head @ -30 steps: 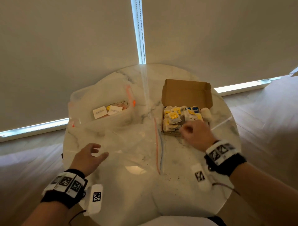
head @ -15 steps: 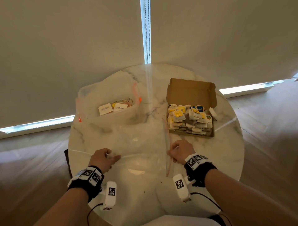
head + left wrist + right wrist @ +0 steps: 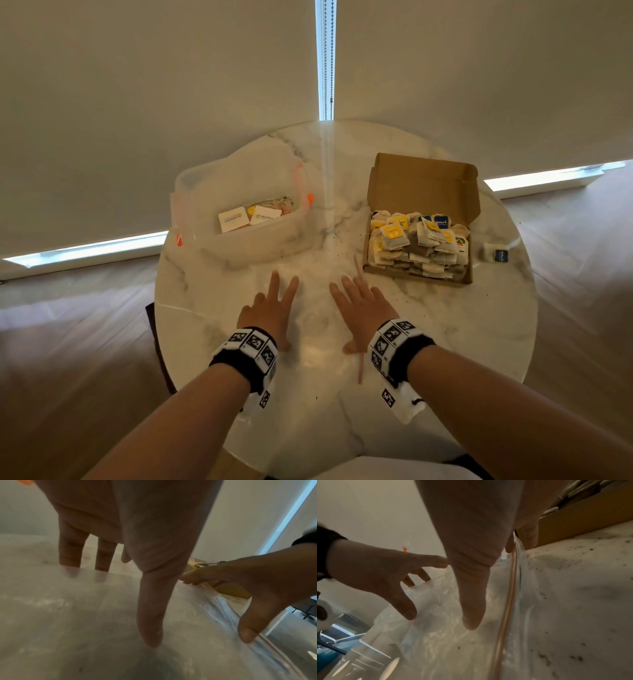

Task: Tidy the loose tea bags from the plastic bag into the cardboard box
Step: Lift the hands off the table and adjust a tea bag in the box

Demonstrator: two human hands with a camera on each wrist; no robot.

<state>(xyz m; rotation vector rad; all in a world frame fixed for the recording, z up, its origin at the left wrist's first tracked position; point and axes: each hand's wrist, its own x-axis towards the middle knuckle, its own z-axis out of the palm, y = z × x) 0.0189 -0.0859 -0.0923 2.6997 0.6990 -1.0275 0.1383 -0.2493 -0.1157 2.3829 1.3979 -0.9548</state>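
**teabag_tom:** so where's everything sitting right now, and what are your hands doing?

**me:** both flat on the plastic bag [image 3: 308, 308] in the middle of the marble table [image 3: 479, 342]; left hand [image 3: 269, 308] and right hand [image 3: 363, 308] side by side, fingers straight and spread, gripping nothing, just pressing the film down; the bag looks emptied out and lies limp; its zip strip [image 3: 511, 588] runs along just past my right thumb [image 3: 471, 615]. The cardboard box [image 3: 421, 192] is up on my right, lid open, heaped with tea bags [image 3: 418, 243]; one stray tea bag [image 3: 496, 253] sits on the marble just right of the box.

**teabag_tom:** how's that stuff going to handle?

**me:** the bag is thin, floppy and slick, I reckon it'd slide on marble; I'd pinch it at the zip strip since that's the only stiff part. The stray is feather-light and soft; paper tears easily, so I'd pinch the body gently rather than yank the tag. The box is stiff, but the pile stands above the rim; could spill if nudged.

**teabag_tom:** and the tub?

**me:** clear container [image 3: 239, 212] up left, a few packets inside; can't tell if they're tea.
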